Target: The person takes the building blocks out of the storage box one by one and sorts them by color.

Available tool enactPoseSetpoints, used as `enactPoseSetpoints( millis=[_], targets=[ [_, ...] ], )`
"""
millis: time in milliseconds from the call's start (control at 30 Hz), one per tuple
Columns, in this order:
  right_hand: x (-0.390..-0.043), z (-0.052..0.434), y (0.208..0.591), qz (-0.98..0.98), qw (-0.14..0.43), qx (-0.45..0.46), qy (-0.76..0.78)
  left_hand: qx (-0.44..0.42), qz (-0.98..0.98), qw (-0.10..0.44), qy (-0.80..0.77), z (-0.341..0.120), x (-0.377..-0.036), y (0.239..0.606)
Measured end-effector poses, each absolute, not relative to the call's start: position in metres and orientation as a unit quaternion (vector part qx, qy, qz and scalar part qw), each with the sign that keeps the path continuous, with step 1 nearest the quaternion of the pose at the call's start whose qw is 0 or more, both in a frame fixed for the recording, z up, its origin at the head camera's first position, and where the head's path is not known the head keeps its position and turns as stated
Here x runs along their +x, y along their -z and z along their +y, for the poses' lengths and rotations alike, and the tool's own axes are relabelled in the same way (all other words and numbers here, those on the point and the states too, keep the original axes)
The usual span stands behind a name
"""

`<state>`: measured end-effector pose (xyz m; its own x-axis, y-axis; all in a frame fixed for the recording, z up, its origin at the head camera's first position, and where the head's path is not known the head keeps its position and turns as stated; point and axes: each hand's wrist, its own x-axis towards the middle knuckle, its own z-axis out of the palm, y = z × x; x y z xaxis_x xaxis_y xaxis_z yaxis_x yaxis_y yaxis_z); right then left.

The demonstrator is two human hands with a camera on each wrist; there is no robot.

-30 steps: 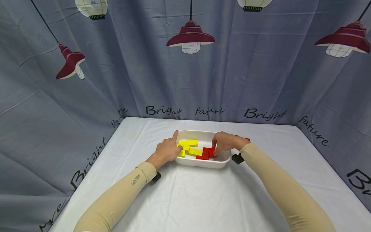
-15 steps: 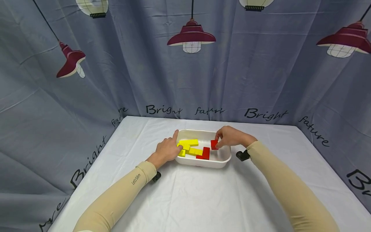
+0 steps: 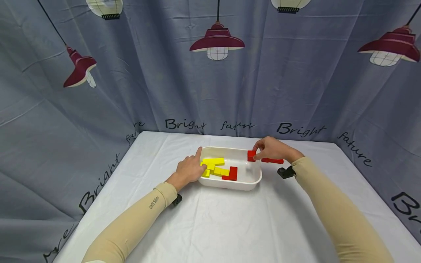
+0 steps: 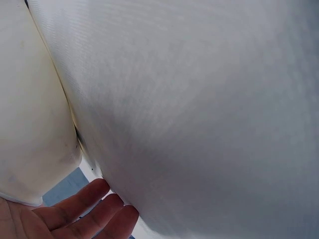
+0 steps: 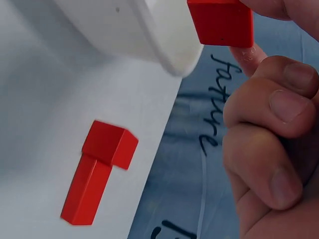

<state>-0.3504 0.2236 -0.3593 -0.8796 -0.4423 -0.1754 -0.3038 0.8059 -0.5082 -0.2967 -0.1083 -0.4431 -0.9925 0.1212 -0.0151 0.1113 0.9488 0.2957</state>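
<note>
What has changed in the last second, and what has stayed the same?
The right hand took a red block from among the blocks in the tray, lifted it and carried it right, past the tray's far right rim. The left hand, the yellow blocks and the red L block stayed put.

Red cube (image 3: 251, 155), red and yellow blocks (image 3: 214, 161) in a white tray (image 3: 230, 184), white tablecloth (image 3: 210, 219), grey-blue curtain (image 3: 131, 73) printed with maroon lamps, seemingly black script.

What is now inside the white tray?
Inside the white tray lie yellow blocks at the left and one red L-shaped block. The left hand covers part of the yellow blocks, so their count stays unclear.
</note>
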Motion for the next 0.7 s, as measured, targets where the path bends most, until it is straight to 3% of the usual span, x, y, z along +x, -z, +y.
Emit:
enactPoseSetpoints(
  millis=[700],
  targets=[
    [-0.355, 0.292, 0.371, 0.948, 0.106, -0.127, 0.272, 0.058, 0.986, 0.017, -0.155, -0.108, -0.296, 0.443]
  ],
)
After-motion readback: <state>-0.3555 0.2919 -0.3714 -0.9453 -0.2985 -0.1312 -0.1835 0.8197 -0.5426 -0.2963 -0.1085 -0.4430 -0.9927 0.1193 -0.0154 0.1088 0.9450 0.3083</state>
